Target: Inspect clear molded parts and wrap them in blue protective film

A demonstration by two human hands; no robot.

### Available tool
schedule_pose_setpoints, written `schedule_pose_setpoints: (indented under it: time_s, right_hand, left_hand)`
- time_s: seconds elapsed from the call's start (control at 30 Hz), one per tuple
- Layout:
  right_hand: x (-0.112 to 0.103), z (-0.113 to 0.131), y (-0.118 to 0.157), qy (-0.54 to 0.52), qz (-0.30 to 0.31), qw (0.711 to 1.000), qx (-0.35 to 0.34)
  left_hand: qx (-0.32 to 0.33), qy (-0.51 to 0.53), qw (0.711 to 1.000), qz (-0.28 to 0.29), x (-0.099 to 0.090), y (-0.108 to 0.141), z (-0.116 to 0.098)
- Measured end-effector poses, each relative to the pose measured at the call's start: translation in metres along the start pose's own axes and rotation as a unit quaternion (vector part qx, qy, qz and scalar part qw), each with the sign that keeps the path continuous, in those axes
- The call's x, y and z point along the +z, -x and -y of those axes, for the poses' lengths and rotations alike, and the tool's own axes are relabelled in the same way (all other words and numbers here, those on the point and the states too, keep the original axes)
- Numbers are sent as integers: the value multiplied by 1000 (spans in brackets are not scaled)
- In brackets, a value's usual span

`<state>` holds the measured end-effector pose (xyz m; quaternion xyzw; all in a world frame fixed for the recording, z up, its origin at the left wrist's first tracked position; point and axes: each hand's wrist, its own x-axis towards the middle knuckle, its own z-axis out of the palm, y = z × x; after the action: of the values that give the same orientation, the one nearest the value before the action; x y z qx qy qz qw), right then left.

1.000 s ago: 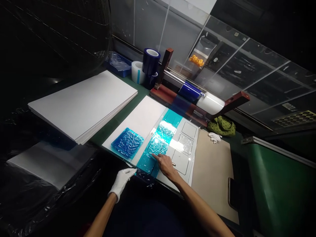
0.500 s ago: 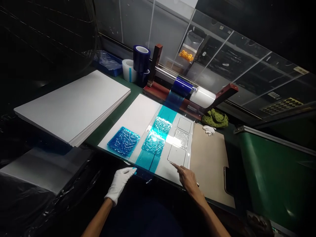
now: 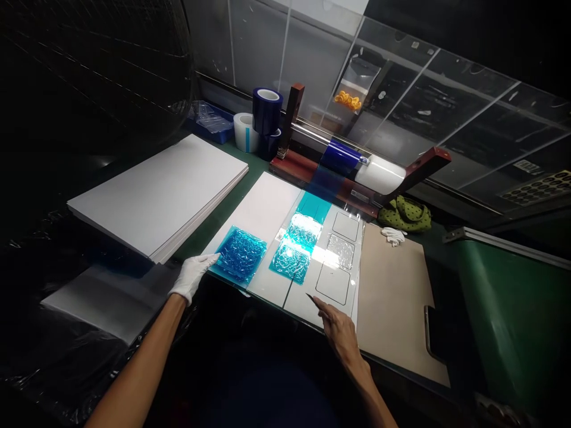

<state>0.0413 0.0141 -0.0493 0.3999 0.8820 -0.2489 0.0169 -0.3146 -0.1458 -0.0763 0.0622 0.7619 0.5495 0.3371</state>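
My left hand point(image 3: 194, 276), in a white glove, pinches the left edge of a blue film piece point(image 3: 229, 254) lying on a stack of wrinkled blue film squares. My bare right hand point(image 3: 341, 333) is closed around a slim knife point(image 3: 312, 298) with a dark pointed blade, most of it hidden in the palm. Its tip hovers near the front of a clear-topped white work board point(image 3: 300, 300) with black outlines. Teal-looking film point(image 3: 314, 205) runs from a blue film roll point(image 3: 341, 156) down the board, over two wrinkled shiny squares.
White sheets point(image 3: 156, 196) are stacked at left. Behind stand tape rolls point(image 3: 267, 110) and a blue tray point(image 3: 212, 125). A white roll point(image 3: 380, 174) shares the wooden holder's bar. Right are brown cardboard point(image 3: 392, 297), a crumpled glove point(image 3: 394, 236), a green dotted pouch point(image 3: 405, 214) and a phone point(image 3: 435, 336).
My left hand has moved left from the board's front edge to the blue stack. The film strip now ends short of that edge. My right hand has barely moved on the board.
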Motion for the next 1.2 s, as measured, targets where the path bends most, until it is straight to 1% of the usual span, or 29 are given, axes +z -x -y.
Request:
schedule_pose_setpoints:
  time_s: [0.1, 0.17, 0.27, 0.3, 0.33, 0.37, 0.4, 0.47, 0.53, 0.6, 0.63, 0.7, 0.73, 0.8, 0.93, 1.07, 1.2]
  right_hand:
    - [0, 2, -1, 8, -17, 1000, -3]
    - [-3, 3, -3, 14, -26, 1000, -4]
    - [-10, 3, -13, 33, -33, 999, -9]
    - [-13, 4, -20, 43, -34, 998, -12]
    - [-17, 4, -29, 56, -34, 998, -17]
    - [-20, 5, -40, 70, -31, 997, -24]
    - [-23, 6, -53, 85, -27, 996, -31]
    - [-26, 10, -83, 119, -10, 992, -46]
    - [-27, 17, -116, 161, 15, 985, -59]
    - [-25, 25, -147, 205, 44, 975, -70]
    - [-24, 29, -162, 224, 60, 969, -79]
    - [-20, 37, -185, 250, 87, 959, -97]
    - [-18, 39, -195, 256, 98, 956, -107]
    - [-15, 43, -209, 259, 113, 951, -123]
    - [-10, 43, -225, 260, 134, 946, -142]
    - [-12, 37, -229, 265, 153, 940, -149]
    - [-18, 21, -221, 269, 164, 938, -142]
  left_hand:
    - [15, -49, 999, 8, 3, -9, 1]
    - [33, -97, 995, -10, 2, -11, 0]
    - [77, -191, 974, -97, 5, -7, -8]
    - [95, -224, 962, -126, 9, -3, -13]
    - [117, -258, 948, -142, 17, 0, -17]
    - [144, -292, 935, -142, 27, 5, -22]
    - [172, -324, 922, -128, 42, 9, -26]
    - [226, -377, 896, -70, 78, 15, -31]
    - [254, -405, 878, -19, 119, 15, -31]
    - [268, -426, 864, 13, 154, 10, -28]
    - [271, -436, 858, 23, 166, 7, -26]
    - [272, -453, 848, 35, 182, 0, -20]
    - [270, -461, 845, 39, 185, -3, -18]
    - [265, -473, 839, 45, 185, -7, -14]
    - [256, -489, 832, 58, 181, -8, -13]
    - [240, -491, 835, 64, 182, -10, -12]
    - [229, -474, 848, 65, 183, -13, -8]
